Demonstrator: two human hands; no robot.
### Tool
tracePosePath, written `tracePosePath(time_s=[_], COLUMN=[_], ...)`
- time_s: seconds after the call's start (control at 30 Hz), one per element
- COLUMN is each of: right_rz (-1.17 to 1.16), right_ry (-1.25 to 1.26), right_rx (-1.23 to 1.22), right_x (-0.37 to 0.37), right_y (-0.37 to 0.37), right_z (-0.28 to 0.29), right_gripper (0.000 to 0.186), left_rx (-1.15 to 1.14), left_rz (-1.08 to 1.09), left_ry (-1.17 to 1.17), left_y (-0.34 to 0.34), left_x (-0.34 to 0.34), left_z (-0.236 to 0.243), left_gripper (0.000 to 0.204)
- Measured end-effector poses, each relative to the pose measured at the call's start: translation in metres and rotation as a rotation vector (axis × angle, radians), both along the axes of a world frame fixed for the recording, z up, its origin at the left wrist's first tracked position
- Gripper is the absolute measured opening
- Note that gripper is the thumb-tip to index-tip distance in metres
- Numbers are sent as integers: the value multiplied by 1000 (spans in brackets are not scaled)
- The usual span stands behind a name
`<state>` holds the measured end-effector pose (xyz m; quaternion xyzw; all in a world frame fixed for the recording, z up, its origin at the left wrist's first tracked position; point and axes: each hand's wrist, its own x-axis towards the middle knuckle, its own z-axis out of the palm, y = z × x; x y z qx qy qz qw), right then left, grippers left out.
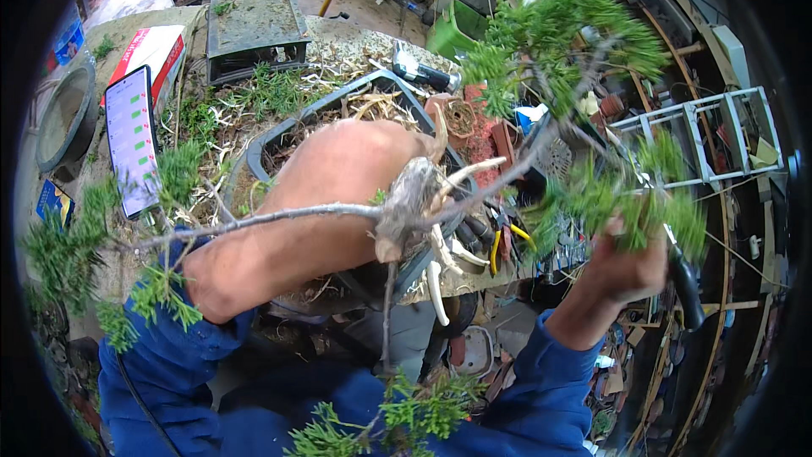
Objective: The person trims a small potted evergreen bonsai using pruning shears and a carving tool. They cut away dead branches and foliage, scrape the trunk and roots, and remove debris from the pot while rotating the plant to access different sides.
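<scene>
My left hand (355, 152) is wrapped round the bonsai's gnarled trunk (397, 220), its fingers mostly hidden behind the wood. Pale, stripped deadwood curves out from the trunk over a dark-rimmed planter (254, 156) of soil and shavings. Bare grey branches stretch left and right to green foliage (567, 42). At the right, my right hand (634, 271) is closed on a long cutting tool (683, 283) with dark handles and a metal head, partly screened by blurred needles. Yellow-handled pliers (499, 250) lie between my hands among other tools.
A phone (131, 144) and red-white box (169, 42) are at the left, beside a round pot (63, 110). A metal cage (258, 13), green bin (457, 30) and dark flashlight-like tool (431, 74) sit behind. A metal ladder (736, 127) and cluttered shelving line the right.
</scene>
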<state>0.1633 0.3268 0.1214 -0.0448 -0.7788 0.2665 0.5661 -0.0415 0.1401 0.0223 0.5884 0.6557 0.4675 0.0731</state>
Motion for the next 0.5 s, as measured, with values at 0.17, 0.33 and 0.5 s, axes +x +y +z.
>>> tracePosePath(time_s=[0.17,0.33,0.5], right_rz=[100,309,225], right_ry=[-48,-299,-396], right_rx=[-90,-24,-509], right_x=[14,6,-22], right_y=[-29,-74,-82], right_z=[-27,-40,-29], right_gripper=[10,16,12], left_rx=[99,43,12], left_rz=[25,59,25], left_ry=[-5,15,-20], left_y=[1,0,0], left_x=[3,5,3], left_z=[3,4,6], left_gripper=[39,35,35])
